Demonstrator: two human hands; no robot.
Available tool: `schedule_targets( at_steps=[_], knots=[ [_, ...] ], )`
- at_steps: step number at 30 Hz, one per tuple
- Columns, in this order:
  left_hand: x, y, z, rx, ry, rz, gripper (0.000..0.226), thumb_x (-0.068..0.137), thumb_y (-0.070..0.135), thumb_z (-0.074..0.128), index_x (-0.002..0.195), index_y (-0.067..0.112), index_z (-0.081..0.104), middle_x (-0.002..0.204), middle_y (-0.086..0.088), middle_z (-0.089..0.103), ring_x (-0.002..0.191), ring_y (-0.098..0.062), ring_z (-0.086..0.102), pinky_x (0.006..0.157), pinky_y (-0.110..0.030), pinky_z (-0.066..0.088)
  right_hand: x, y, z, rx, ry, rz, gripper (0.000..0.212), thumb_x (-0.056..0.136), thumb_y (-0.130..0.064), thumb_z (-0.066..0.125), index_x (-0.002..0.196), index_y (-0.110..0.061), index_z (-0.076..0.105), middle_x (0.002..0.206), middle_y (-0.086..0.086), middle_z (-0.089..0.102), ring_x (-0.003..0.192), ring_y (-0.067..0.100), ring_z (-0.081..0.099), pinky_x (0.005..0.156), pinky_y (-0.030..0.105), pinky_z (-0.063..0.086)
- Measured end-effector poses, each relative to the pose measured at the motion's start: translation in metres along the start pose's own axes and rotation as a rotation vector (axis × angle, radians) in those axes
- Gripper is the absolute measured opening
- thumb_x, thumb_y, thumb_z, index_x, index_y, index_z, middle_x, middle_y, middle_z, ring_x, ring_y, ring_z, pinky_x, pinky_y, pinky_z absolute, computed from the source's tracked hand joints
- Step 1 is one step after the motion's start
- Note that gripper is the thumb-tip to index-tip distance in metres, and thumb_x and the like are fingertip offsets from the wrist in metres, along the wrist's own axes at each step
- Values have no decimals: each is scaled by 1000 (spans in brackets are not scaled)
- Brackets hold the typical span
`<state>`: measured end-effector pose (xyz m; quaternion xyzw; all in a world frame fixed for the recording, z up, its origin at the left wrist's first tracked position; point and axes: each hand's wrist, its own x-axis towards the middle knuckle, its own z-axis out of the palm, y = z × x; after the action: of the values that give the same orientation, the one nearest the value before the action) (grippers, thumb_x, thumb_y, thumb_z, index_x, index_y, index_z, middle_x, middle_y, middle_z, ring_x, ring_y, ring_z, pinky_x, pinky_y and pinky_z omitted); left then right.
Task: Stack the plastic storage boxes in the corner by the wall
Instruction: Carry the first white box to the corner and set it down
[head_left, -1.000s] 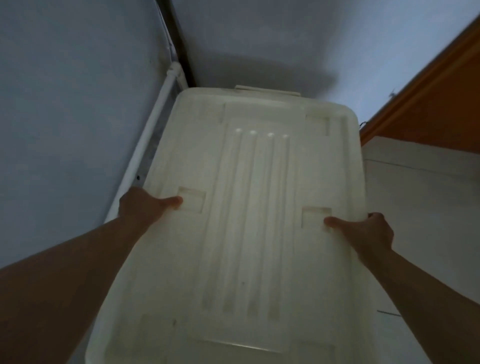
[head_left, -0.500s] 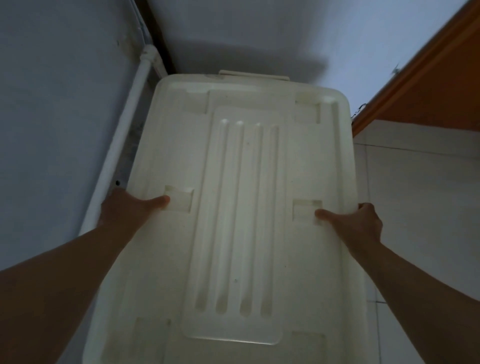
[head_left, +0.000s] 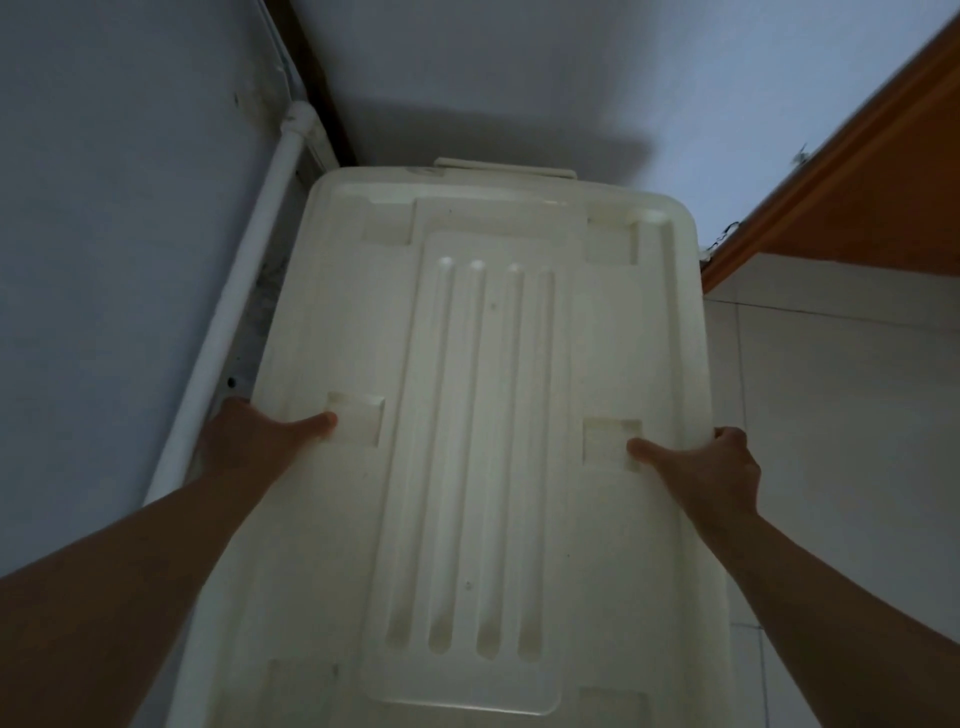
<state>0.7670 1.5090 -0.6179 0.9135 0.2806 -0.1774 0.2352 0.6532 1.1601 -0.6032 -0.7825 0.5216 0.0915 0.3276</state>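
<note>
Gripping: both hands clasp the long sides of a white plastic storage box (head_left: 488, 415), seen from above with its lid uppermost.
Left hand (head_left: 254, 441): on the box's left edge, thumb lying flat on the lid and reaching a small square recess; the fingers drop over the rim out of sight, so their curl cannot be told.
Right hand (head_left: 711, 467): on the right edge, thumb on the lid at the matching recess, fingers bent over the rim with knuckles showing.
Lid: ribbed, four long grooves down a raised middle panel, square recesses near the corners, a latch tab (head_left: 504, 169) at the far end.
Box position: in the corner, far end close to the back wall (head_left: 519, 67), left side just beside a white pipe (head_left: 244, 291) that runs along the left wall.
Right of box: pale floor tiles (head_left: 841, 415) and an orange-brown wooden frame (head_left: 852, 171).
</note>
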Motion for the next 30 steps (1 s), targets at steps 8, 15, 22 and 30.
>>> schedule_targets(
  at_steps=[8, 15, 22, 30],
  knots=[
    [10, -5, 1, -28, -44, 22, 110, 57, 49, 84, 140, -3, 35, 140, -21, 47, 128, -37, 48, 104, -46, 43, -2, 0, 3, 8, 16, 19, 98, 62, -39, 85, 136, 2, 34, 135, 22, 48, 125, 36, 48, 100, 40, 42],
    [21, -9, 1, -50, -60, 44, 121, 49, 55, 85, 143, -2, 33, 143, -19, 46, 130, -35, 47, 106, -47, 42, -8, 1, 5, 18, 26, 19, 96, 65, -38, 84, 136, 2, 34, 137, 22, 46, 127, 36, 45, 99, 39, 42],
    [23, -5, 4, 8, -39, 53, 118, 49, 57, 85, 139, -4, 38, 140, -20, 48, 128, -36, 49, 104, -45, 44, -9, 5, 6, 32, 41, 30, 98, 63, -39, 84, 137, 1, 34, 138, 22, 46, 128, 35, 45, 100, 38, 41],
    [26, 5, 3, 2, -57, 59, 122, 40, 63, 83, 135, -2, 44, 135, -19, 54, 123, -35, 54, 99, -47, 48, -4, 4, 2, 40, 24, 25, 98, 65, -37, 84, 139, 2, 31, 139, 22, 44, 129, 35, 44, 100, 39, 41]
  ],
)
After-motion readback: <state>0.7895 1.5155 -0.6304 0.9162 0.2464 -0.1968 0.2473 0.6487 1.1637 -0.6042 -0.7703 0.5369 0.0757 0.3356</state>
